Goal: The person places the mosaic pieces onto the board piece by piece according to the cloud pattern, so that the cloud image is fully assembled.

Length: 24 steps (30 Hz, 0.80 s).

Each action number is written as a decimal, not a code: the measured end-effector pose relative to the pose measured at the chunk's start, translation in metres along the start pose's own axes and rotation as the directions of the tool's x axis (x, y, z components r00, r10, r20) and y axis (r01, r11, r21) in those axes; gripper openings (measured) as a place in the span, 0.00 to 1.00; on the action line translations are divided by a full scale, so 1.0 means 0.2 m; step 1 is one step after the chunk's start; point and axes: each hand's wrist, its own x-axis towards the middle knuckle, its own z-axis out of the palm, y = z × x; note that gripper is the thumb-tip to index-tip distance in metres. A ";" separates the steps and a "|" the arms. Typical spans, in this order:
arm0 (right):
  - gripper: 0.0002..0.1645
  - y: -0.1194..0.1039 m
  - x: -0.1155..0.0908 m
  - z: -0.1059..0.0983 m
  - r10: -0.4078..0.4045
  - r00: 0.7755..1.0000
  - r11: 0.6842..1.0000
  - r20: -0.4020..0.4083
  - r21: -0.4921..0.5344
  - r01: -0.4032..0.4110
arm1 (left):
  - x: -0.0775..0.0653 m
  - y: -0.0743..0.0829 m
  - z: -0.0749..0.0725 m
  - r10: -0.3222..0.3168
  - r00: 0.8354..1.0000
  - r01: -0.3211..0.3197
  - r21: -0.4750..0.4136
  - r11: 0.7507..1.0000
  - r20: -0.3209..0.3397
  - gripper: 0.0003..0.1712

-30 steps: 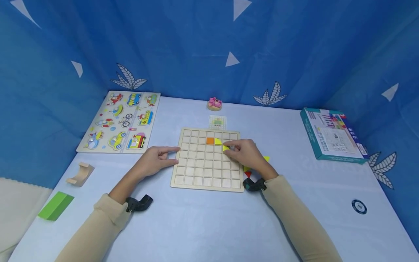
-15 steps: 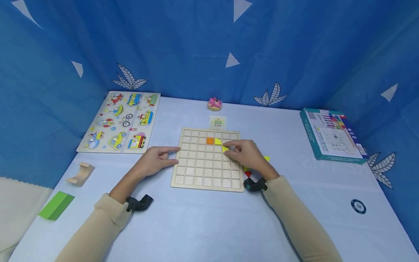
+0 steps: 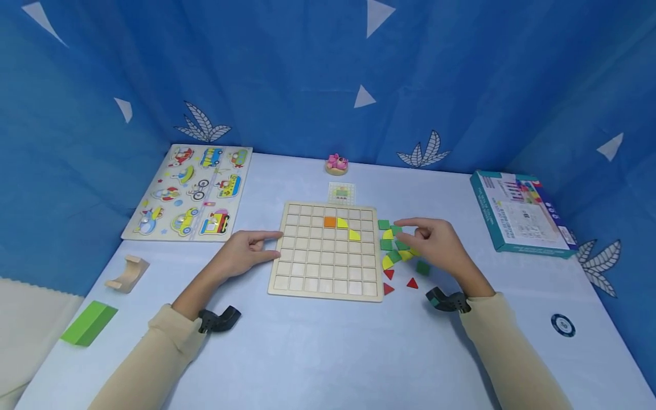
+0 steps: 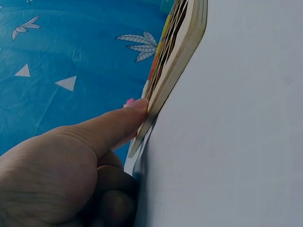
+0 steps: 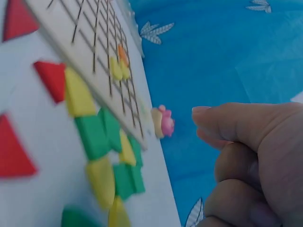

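Note:
A pale wooden grid board lies mid-table, with an orange square tile and two yellow rounded tiles in its cells. My left hand touches the board's left edge with extended index finger and thumb; the left wrist view shows the thumb against that edge. Over the loose tiles right of the board, my right hand has index finger and thumb apart, with nothing between them. Green squares, yellow rounded tiles and red triangles lie there, some partly hidden by the hand.
Behind the board are a small pattern card and a pink figurine. A vehicle puzzle and a green block with a wooden arch sit left. A teal-edged box and a round chip are on the right.
My right hand has let go of the second yellow tile, leaving it in a cell, and has moved right over the loose tiles. The left hand stays at the board's edge.

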 end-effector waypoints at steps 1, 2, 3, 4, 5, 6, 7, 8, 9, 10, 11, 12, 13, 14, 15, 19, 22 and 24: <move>0.20 0.03 -0.02 -0.01 0.008 1.000 1.000 -0.008 -0.005 -0.008 | 0.00 0.00 0.00 0.000 1.000 0.000 0.000 1.000 0.000 0.28; 0.21 0.05 -0.04 -0.02 0.017 1.000 1.000 -0.011 -0.007 -0.017 | 0.00 0.00 0.00 -0.001 1.000 0.001 -0.001 1.000 0.001 0.28; 0.21 0.08 -0.05 -0.03 0.030 0.999 0.999 -0.012 -0.009 -0.030 | 0.00 0.00 0.00 -0.001 1.000 0.001 0.000 1.000 0.002 0.28; 0.21 0.10 -0.07 -0.04 0.043 0.999 0.999 -0.010 -0.007 -0.043 | 0.00 0.00 0.00 -0.002 1.000 0.002 -0.002 1.000 0.002 0.28; 0.22 0.13 -0.08 -0.04 0.058 0.998 0.998 -0.005 -0.008 -0.058 | 0.00 0.00 0.00 -0.002 1.000 0.002 -0.004 1.000 0.002 0.28; 0.22 0.15 -0.09 -0.05 0.075 0.997 0.997 0.001 -0.005 -0.075 | 0.00 0.00 0.00 -0.002 1.000 0.002 -0.005 1.000 0.002 0.28; 0.23 0.17 -0.10 -0.05 0.089 0.996 0.996 0.003 -0.004 -0.089 | 0.00 0.00 0.00 -0.002 1.000 0.002 -0.008 1.000 0.001 0.28; 0.23 0.19 -0.11 -0.05 0.099 0.995 0.995 0.004 -0.005 -0.099 | 0.00 0.00 0.00 0.000 1.000 0.000 -0.008 1.000 0.000 0.28; 0.22 0.20 -0.12 -0.06 0.106 0.994 0.994 0.003 -0.007 -0.106 | 0.00 0.00 0.00 0.004 1.000 -0.004 -0.009 1.000 0.000 0.28; 0.22 0.22 -0.12 -0.06 0.106 0.994 0.994 0.000 -0.013 -0.106 | 0.00 0.00 0.00 0.006 1.000 -0.006 -0.012 1.000 0.000 0.27; 0.21 0.23 -0.12 -0.06 0.108 0.994 0.994 -0.004 -0.022 -0.108 | 0.00 0.00 0.00 0.009 1.000 -0.009 -0.012 1.000 -0.002 0.27; 0.20 0.24 -0.12 -0.06 0.108 0.994 0.994 -0.004 -0.031 -0.108 | 0.00 0.00 0.00 0.012 1.000 -0.012 -0.013 1.000 -0.002 0.27; 0.20 0.25 -0.12 -0.06 0.108 0.994 0.993 -0.003 -0.044 -0.108 | 0.00 0.00 0.00 0.012 1.000 -0.012 -0.013 1.000 -0.003 0.27; 0.19 0.26 -0.12 -0.06 0.109 0.994 0.992 0.003 -0.057 -0.108 | 0.00 0.00 0.01 0.012 1.000 -0.012 -0.015 1.000 -0.003 0.27; 0.19 0.27 -0.12 -0.06 0.113 0.994 0.991 0.007 -0.071 -0.112 | 0.00 0.00 0.01 0.011 1.000 -0.011 -0.016 1.000 -0.002 0.27; 0.19 0.29 -0.13 -0.06 0.118 0.993 0.986 0.017 -0.117 -0.116 | 0.00 0.00 0.01 0.006 1.000 -0.006 -0.015 1.000 -0.003 0.27; 0.18 0.30 -0.13 -0.06 0.104 0.994 0.987 0.018 -0.127 -0.101 | 0.00 0.00 0.01 0.006 1.000 -0.006 -0.012 1.000 -0.003 0.27; 0.18 0.31 -0.13 -0.06 0.093 0.995 0.987 0.025 -0.130 -0.089 | 0.00 0.00 0.00 0.003 1.000 -0.003 -0.013 1.000 -0.004 0.27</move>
